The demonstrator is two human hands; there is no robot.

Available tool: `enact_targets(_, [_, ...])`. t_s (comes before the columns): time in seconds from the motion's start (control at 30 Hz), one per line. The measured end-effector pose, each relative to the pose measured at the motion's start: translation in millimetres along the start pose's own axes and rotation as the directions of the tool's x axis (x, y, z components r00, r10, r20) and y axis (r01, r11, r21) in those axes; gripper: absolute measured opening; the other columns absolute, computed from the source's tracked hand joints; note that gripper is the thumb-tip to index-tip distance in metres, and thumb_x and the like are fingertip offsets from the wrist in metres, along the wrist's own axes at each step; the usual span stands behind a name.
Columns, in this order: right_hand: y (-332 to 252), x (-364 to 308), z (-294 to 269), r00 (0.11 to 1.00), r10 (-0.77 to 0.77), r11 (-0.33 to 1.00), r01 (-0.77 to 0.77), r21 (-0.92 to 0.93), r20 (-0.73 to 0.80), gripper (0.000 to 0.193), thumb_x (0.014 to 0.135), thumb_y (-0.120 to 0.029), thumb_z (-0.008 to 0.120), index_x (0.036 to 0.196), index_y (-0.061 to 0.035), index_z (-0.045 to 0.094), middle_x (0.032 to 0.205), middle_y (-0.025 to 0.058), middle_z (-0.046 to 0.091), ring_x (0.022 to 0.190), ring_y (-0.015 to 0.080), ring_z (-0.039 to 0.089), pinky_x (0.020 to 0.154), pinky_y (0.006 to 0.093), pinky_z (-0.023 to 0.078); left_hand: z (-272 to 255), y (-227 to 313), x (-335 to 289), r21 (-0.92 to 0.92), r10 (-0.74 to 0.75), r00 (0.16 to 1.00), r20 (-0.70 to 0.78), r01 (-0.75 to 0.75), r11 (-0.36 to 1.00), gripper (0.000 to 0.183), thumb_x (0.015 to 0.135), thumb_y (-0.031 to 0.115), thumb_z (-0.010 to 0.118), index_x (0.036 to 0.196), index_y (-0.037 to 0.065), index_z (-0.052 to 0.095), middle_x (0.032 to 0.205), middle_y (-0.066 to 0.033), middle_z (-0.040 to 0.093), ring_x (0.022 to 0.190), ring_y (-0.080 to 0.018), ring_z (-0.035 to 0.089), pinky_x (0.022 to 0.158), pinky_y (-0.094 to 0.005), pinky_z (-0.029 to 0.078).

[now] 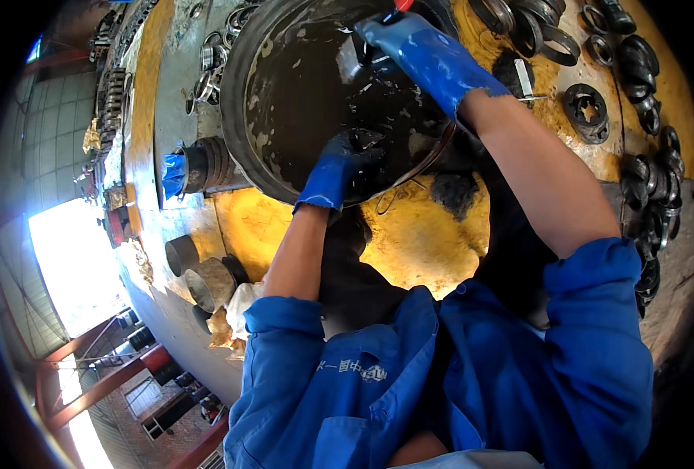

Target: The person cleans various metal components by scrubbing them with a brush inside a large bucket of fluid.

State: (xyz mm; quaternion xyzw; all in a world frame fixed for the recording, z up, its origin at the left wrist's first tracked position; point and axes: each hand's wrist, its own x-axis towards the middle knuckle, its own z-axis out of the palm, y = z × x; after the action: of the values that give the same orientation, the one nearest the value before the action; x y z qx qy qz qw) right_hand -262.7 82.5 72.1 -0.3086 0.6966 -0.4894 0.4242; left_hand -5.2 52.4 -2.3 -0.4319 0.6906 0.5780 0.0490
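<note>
One dark metal part (pixel 366 141) sits in the left hand (pixel 339 168), clenched around it over one black oily basin (pixel 245 102). Above it, the right hand (pixel 409 47) grips one red-handled tool (pixel 402 5). Two steel cups (pixel 198 270) stand well below-left.

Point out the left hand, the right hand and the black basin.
left hand (pixel 338 166), head view, back of the blue glove.
right hand (pixel 409 47), head view, back of the blue glove.
black basin (pixel 237 117), head view, left rim.
</note>
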Motion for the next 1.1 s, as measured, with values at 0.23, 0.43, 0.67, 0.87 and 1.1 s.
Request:
enact_targets(0.23, [53.9, 25.4, 24.1, 0.974, 0.157, 0.827, -0.039, -0.561, 0.163, 0.040, 0.089, -0.044, 0.068, 0.108, -0.0085, 0.075, 0.094, 0.0110, 0.075, 0.088, 0.0223, 0.070, 0.084, 0.0364, 0.054, 0.2, 19.5, -17.4, -0.222, -0.131, 0.987, -0.092, 0.108, 0.969, 0.046, 0.095, 0.036, 0.067, 0.126, 0.002, 0.068, 0.124, -0.0110, 0.069, 0.114, -0.0203, 0.058, 0.105, -0.0346, 0.041])
enact_targets(0.43, [85.2, 42.0, 62.6, 0.926, 0.078, 0.825, 0.147, -0.545, 0.368, 0.035, 0.089, -0.034, 0.066, 0.117, -0.0138, 0.074, 0.105, 0.0118, 0.076, 0.100, 0.0249, 0.071, 0.092, 0.0373, 0.054, -28.7, -39.7, 1.2, -0.385, -0.098, 0.980, -0.172, 0.025, 0.923, 0.045, 0.103, 0.038, 0.052, 0.120, 0.000, 0.068, 0.119, -0.0111, 0.070, 0.108, -0.0205, 0.060, 0.101, -0.0323, 0.043])
enact_targets(0.67, [72.6, 14.3, 81.3, 0.871, -0.098, 0.843, 0.330, -0.425, 0.482, 0.032, 0.091, -0.010, 0.065, 0.122, -0.0134, 0.073, 0.110, 0.0105, 0.076, 0.101, 0.0231, 0.072, 0.094, 0.0341, 0.055, -31.7, -20.4, -15.2, 0.163, 0.168, 0.929, -0.330, -0.120, 0.979, 0.027, 0.096, 0.013, 0.059, 0.120, 0.008, 0.067, 0.112, -0.0201, 0.072, 0.106, -0.0334, 0.069, 0.088, -0.0385, 0.054])
enact_targets(0.87, [69.2, -30.5, 82.1, 0.736, -0.413, 0.678, 0.642, -0.358, 0.537, 0.034, 0.084, -0.011, 0.070, 0.117, -0.0183, 0.073, 0.110, 0.0136, 0.073, 0.104, 0.0344, 0.070, 0.091, 0.0416, 0.057, -39.8, -35.5, -5.2, 0.597, 0.346, 0.861, -0.373, -0.062, 0.800, 0.026, 0.091, 0.010, 0.060, 0.116, 0.009, 0.068, 0.112, -0.0208, 0.071, 0.108, -0.0382, 0.068, 0.087, -0.0424, 0.055])
enact_targets(1.1, [43.5, -65.1, 81.2, 0.488, -0.505, 0.399, 0.863, -0.309, 0.712, 0.048, 0.072, 0.003, 0.071, 0.118, -0.0103, 0.070, 0.119, 0.0153, 0.071, 0.106, 0.0353, 0.070, 0.088, 0.0419, 0.058, -45.1, -42.5, -5.0, 0.530, 0.341, 0.807, -0.483, -0.041, 0.847, 0.026, 0.092, 0.013, 0.059, 0.115, 0.009, 0.069, 0.114, -0.0188, 0.071, 0.108, -0.0374, 0.067, 0.088, -0.0420, 0.054])
